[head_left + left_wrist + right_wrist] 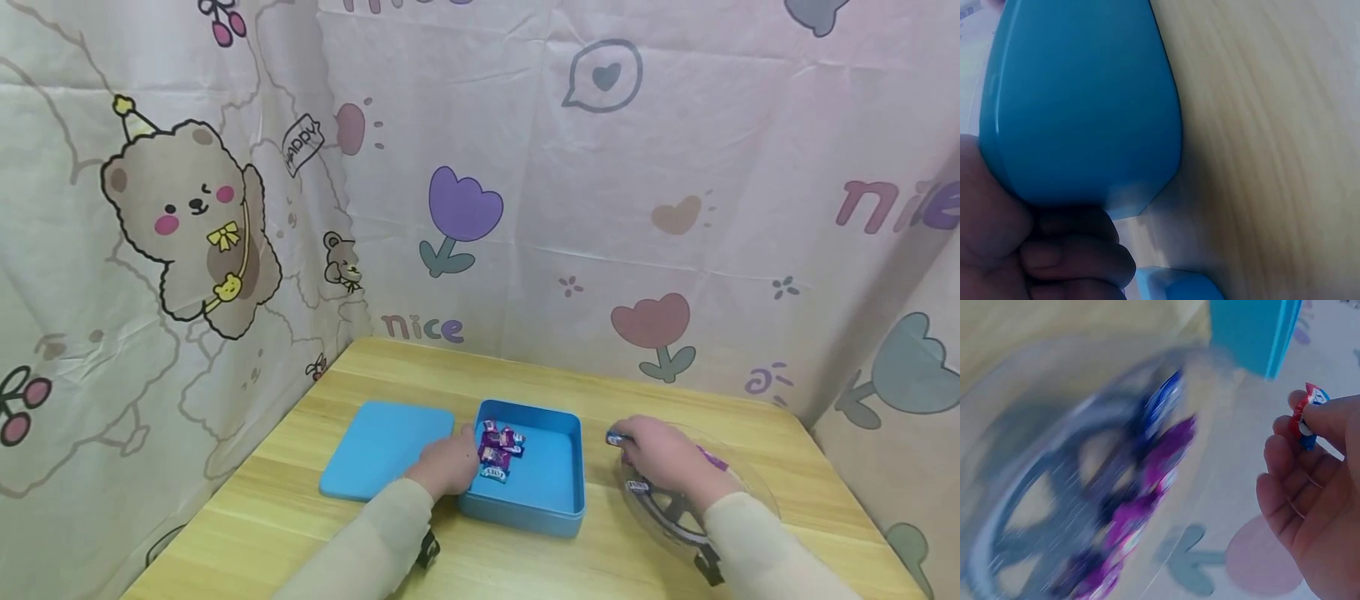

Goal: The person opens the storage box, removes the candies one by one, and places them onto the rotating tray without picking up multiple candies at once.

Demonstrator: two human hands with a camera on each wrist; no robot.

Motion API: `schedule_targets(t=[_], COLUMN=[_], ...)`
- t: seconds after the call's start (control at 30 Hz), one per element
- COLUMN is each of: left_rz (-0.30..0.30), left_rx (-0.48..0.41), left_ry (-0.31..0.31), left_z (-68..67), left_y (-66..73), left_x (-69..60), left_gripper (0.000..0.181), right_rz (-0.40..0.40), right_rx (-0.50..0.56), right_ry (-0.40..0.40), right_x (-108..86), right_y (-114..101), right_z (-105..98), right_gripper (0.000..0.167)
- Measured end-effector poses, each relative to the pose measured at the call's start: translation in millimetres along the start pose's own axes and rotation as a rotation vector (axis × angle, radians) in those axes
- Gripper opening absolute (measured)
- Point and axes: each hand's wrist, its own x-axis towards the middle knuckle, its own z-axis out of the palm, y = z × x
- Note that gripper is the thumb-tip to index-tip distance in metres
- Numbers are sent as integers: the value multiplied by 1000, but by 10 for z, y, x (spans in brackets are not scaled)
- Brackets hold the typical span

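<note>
A blue open box [525, 521] stands mid-table, several wrapped candies [495, 457] lying along its left side. My left hand [448, 461] grips the box's left wall, its fingers curled at the edge in the left wrist view, where the blue wall [1085, 112] fills much of the picture. Between thumb and fingers, my right hand [663, 454] pinches a small wrapped candy [617, 438], red, white and blue in the right wrist view [1307, 415]. Below that hand is a clear round dish [761, 492] with purple and blue candies [1129, 522] in it.
A flat blue lid [382, 446] lies on the wooden table [525, 575] to the left of the box. Printed curtains [540, 167] hang behind the table and at both sides.
</note>
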Motion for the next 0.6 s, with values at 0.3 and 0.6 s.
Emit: schedule_targets(t=[0.3,0.6], left_rz=[19,5], left_rx=[15,19], left_ry=[8,3], left_z=[8,29], left_y=[-8,-16], left_x=[-10,13], left_gripper=[55,56], right_rz=[65,189], right_rx=[12,-10], right_ry=[-58,-169], right_x=[-360,-534], right_y=[513,674], right_z=[-15,70], right_gripper=[6,18])
